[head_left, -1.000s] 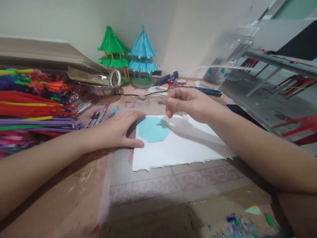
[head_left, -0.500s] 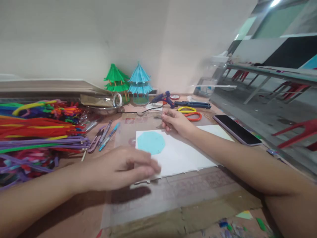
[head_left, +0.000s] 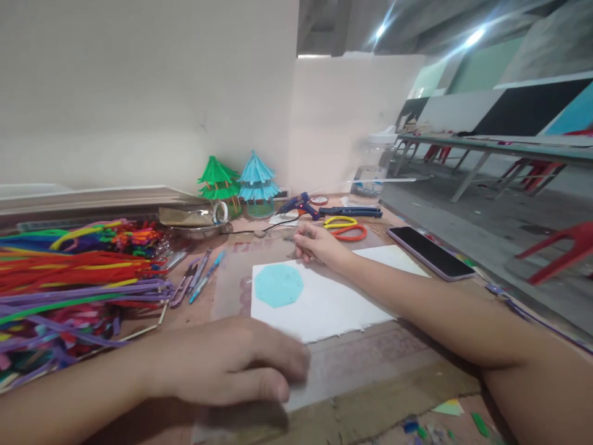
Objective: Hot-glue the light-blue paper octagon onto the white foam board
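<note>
Along the left edge of the worktop (head_left: 152,321) a heap of coloured pipe cleaners (head_left: 69,272) is lying, with pens (head_left: 204,275) just beside it. The left hand (head_left: 231,364) is resting palm down at the near edge on a translucent sheet (head_left: 352,364), its fingers curled together; whether they are pinching the sheet's edge I cannot tell. On that sheet a white paper (head_left: 333,303) is lying, and a teal octagon (head_left: 278,285) is sitting flat at its far left corner, touched by neither hand. The right hand (head_left: 317,244) is reaching to the paper's far edge with fingers drawn together, and anything pinched there is not showing. Beyond it a glue gun (head_left: 301,204) and scissors (head_left: 345,227) are lying; a phone (head_left: 428,252) is near the right edge. The work seems to be at the steadying stage, so handling the octagon is calling for a light, flat touch while the sheet is being held down
</note>
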Demonstrator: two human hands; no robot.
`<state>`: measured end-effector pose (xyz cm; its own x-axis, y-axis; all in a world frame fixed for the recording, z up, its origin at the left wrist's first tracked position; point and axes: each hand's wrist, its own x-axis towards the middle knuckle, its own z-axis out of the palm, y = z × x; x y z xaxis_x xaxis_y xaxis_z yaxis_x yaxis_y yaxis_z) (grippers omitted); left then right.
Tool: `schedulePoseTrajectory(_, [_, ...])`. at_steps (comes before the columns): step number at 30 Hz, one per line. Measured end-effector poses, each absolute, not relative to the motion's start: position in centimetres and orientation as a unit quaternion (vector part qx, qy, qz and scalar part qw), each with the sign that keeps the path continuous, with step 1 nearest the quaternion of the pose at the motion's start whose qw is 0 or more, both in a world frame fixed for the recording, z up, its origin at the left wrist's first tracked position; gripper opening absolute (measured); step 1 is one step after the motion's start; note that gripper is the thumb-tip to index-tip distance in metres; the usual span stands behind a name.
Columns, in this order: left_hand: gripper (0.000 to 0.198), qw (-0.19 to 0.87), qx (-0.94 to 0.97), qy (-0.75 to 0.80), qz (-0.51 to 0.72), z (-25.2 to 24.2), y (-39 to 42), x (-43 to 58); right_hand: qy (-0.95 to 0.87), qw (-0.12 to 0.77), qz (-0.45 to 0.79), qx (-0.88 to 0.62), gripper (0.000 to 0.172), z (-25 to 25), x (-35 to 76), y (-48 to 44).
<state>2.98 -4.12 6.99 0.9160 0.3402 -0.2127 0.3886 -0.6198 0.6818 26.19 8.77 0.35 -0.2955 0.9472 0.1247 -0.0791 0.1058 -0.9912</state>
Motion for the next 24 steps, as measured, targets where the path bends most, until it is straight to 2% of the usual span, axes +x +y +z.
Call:
schedulePoseTrajectory(1, [0.068, 0.447, 0.876, 0.176, -0.045, 7.6, -4.4, 2.9, -0.583, 0.461, 0.556, -0.373, 0.043, 0.3, 26.2, 8.8])
schedulePoseTrajectory(3, [0.062, 0.422, 0.885, 0.192, -0.030, 8.7, -4.4, 2.5, -0.583, 0.461, 0.556, -0.371, 0.044, 0.3, 26.2, 8.8])
schedulePoseTrajectory(9, [0.032, 0.128, 0.916, 0.377, 0.055, 8.1, -0.3, 1.1, -0.589, 0.463, 0.552, -0.366, 0.045, 0.5, 26.0, 8.6])
schedulePoseTrajectory(13, [0.037, 0.006, 0.915, 0.397, 0.076, 6.2, 2.1, 0.7, -0.595, 0.464, 0.547, -0.363, 0.047, 0.6, 25.9, 8.5])
schedulePoseTrajectory(18, [0.067, 0.044, 0.905, 0.413, 0.086, 3.9, 2.3, 1.0, -0.598, 0.460, 0.543, -0.367, 0.048, 0.5, 25.9, 8.6])
schedulePoseTrajectory(24, [0.059, 0.088, 0.893, 0.424, 0.125, 2.5, 3.2, 0.8, -0.603, 0.459, 0.536, -0.373, 0.046, 0.3, 25.9, 8.8])
